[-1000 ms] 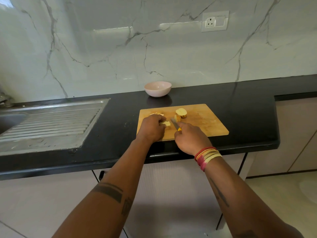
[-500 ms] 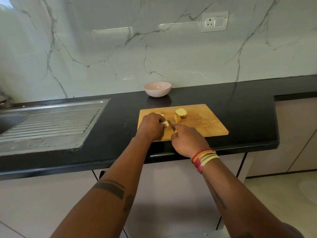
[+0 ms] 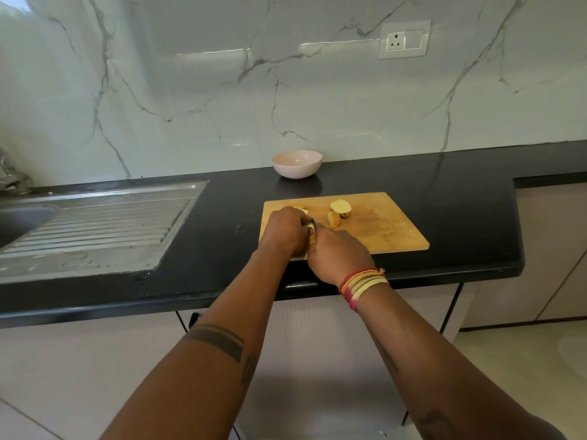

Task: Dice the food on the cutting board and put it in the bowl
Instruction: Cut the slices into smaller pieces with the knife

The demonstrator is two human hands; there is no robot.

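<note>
A wooden cutting board (image 3: 381, 227) lies on the black counter. Two pale yellow potato chunks (image 3: 339, 211) sit near its back middle. My left hand (image 3: 286, 231) curls over another pale piece (image 3: 312, 230) at the board's left front; most of that piece is hidden. My right hand (image 3: 336, 252) grips a knife, and only a bit of the blade (image 3: 313, 222) shows between the two hands. A few small cut bits (image 3: 301, 209) lie just behind my left hand. The pink bowl (image 3: 297, 164) stands by the wall, behind the board.
A steel sink drainboard (image 3: 95, 227) fills the counter's left side, with a tap at the far left edge. The black counter (image 3: 460, 198) ends at the right, where lower cabinets begin. A wall socket (image 3: 404, 39) sits high on the marble backsplash.
My right hand with the knife has shifted left and closer to my left hand. The yellow handle seen earlier is now hidden. The two chunks and the bowl have not moved.
</note>
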